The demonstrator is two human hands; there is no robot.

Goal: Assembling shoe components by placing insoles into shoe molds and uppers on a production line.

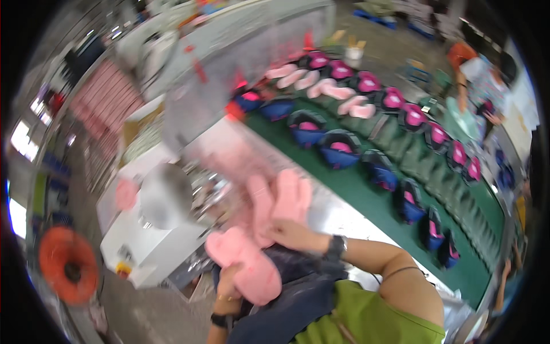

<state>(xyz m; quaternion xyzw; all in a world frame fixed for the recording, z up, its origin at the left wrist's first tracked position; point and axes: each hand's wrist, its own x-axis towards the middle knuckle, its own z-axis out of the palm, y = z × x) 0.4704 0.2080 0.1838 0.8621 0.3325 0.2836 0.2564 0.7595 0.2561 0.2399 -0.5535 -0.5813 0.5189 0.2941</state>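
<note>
Here, in the head view, I see the right hand (pixel 289 232) raised in front of the body, its fingers curled around a pink plush slipper (pixel 283 198) whose upper part is smeared by motion blur. The left hand (pixel 229 284) sits lower, at the bottom centre, and is mostly hidden behind a second pink slipper (pixel 243 266); it appears to grip this one from below, though I cannot make out the fingers. Both slippers hang above a dark blue apron (pixel 292 298) on the lap, close to the near edge of the table (pixel 338 215).

Beyond the hands, a green conveyor belt (pixel 458 229) curves from upper centre to lower right. It carries a row of blue shoe moulds with pink inserts (pixel 341 150), and farther back a line of loose pink slippers (pixel 338 92). At left, a white machine (pixel 152 243) stands beside a blurred grey round part (pixel 166 195). An orange fan (pixel 67 265) lies at the lower left rim. Another person (pixel 478 74), top right, is cut off and indistinct.
</note>
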